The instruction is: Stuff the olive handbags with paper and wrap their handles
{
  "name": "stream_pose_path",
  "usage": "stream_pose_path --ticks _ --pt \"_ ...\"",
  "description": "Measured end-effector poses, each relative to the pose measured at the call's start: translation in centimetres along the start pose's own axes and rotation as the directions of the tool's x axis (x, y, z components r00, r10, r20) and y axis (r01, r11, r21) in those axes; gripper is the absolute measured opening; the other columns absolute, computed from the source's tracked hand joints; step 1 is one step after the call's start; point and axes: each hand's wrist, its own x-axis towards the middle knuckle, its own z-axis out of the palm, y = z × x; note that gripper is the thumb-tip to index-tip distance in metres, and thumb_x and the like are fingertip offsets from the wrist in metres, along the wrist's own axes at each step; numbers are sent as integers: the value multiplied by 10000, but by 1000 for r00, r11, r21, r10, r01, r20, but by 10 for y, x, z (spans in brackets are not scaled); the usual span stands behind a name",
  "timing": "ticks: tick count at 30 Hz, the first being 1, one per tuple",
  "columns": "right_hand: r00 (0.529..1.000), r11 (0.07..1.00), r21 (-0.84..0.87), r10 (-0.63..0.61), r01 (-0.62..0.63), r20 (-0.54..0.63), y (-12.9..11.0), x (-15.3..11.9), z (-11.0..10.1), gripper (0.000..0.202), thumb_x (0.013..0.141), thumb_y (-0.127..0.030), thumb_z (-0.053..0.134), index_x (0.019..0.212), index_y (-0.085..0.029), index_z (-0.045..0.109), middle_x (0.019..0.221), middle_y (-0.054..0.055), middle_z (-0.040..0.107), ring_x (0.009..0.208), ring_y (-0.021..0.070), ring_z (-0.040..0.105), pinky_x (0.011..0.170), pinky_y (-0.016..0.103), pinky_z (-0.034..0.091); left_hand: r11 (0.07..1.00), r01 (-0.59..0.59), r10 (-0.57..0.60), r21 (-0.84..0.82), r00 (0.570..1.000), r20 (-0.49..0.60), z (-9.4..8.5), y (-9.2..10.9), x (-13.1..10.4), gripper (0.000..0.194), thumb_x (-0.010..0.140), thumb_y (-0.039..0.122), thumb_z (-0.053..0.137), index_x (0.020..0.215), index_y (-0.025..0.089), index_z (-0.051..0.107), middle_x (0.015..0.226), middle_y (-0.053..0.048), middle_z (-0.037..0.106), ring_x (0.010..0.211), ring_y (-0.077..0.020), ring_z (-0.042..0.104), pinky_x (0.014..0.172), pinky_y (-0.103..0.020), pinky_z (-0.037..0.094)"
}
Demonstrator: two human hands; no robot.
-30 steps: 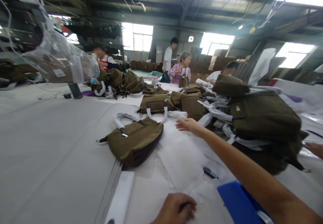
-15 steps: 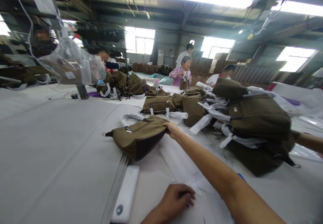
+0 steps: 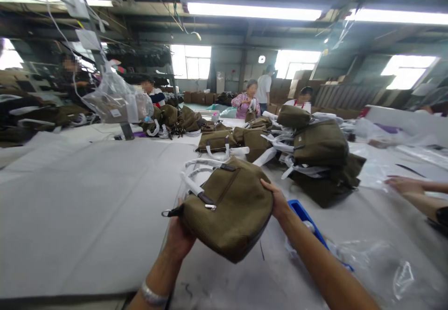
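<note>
An olive-green handbag is held up over the table in front of me. Its handles are wrapped in white film, and a zip pull hangs on its near face. My left hand grips the bag's left end, the fingers partly hidden behind it, close to a dark tab with a metal ring. My right hand is closed on the right end, with the thumb on the fabric. Just beyond the bag lie more olive bags, their handles wrapped alike.
A taller stack of olive bags stands to the right. Near my right forearm lie a blue tray and clear plastic. Another person's hands rest at the right edge. A post with a plastic-wrapped box rises at the left.
My left hand has come up from the table onto the bag's left end. The bag has been lifted, turned and brought nearer. My view has shifted, and the white device is out of sight.
</note>
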Motion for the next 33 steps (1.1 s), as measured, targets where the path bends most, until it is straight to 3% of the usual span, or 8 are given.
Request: stream_pose_path --ticks 3,7,11,13,19,23,30,33 --pt "1000 1000 -18 -8 8 -2 25 -33 -8 490 782 -440 725 1228 -261 635 1217 87 727 1115 332 698 971 514 573 999 -30 30 22 1000 -1 17 16 -31 431 921 483 588 1124 124 710 1105 -108 766 1217 -326 642 1069 -472 500" --pt "997 993 -83 -79 80 9 45 -51 3 783 747 -500 751 1445 -273 476 1422 74 605 1300 302 584 1105 488 480 923 -254 251 290 967 48 45 17 -75 301 785 262 743 1068 160 740 1193 -72 745 1268 -313 610 1025 -356 539" --pt "991 963 -237 -131 127 -3 46 -65 28 912 737 -509 777 1525 -251 396 1582 79 420 1475 293 365 1236 489 270 822 -295 269 488 955 123 70 -10 -107 505 796 309 770 1282 236 654 1386 -54 649 1318 -306 573 1045 -356 530" --pt "989 942 -306 -145 141 11 41 -81 41 818 777 -515 755 1493 -247 461 1547 83 469 1466 310 374 1239 506 245 762 -333 321 556 939 122 77 -31 -113 464 827 333 742 1268 220 655 1425 -75 617 1343 -301 551 1084 -371 501" --pt "957 867 -412 -222 282 187 25 -156 58 654 970 -639 453 1493 -246 460 1588 66 412 1494 275 332 1250 465 222 724 -336 381 602 923 57 76 -70 -106 513 896 349 672 1385 270 537 1423 -76 608 1343 -254 551 1146 -419 435" --pt "923 831 -438 -213 344 321 22 -185 57 659 910 -649 568 1423 -238 529 1468 88 553 1390 290 487 1189 446 361 751 -306 314 584 945 91 78 -72 -109 535 904 340 666 1410 268 508 1367 -79 646 1290 -237 597 1118 -387 464" --pt "979 787 -583 -165 203 119 18 -175 41 508 952 -370 548 1441 -231 546 1392 72 628 1374 284 516 1197 488 343 744 -295 308 600 948 83 70 -72 -116 645 895 401 685 1474 269 437 1355 -90 656 1274 -244 611 1041 -340 530" --pt "977 771 -602 -196 208 86 14 -175 33 462 954 -311 516 1400 -227 600 1323 61 678 1303 282 586 1166 470 390 647 -239 243 724 965 102 61 -55 -123 489 915 452 649 1353 243 586 1259 -78 704 1153 -231 678 940 -296 582"
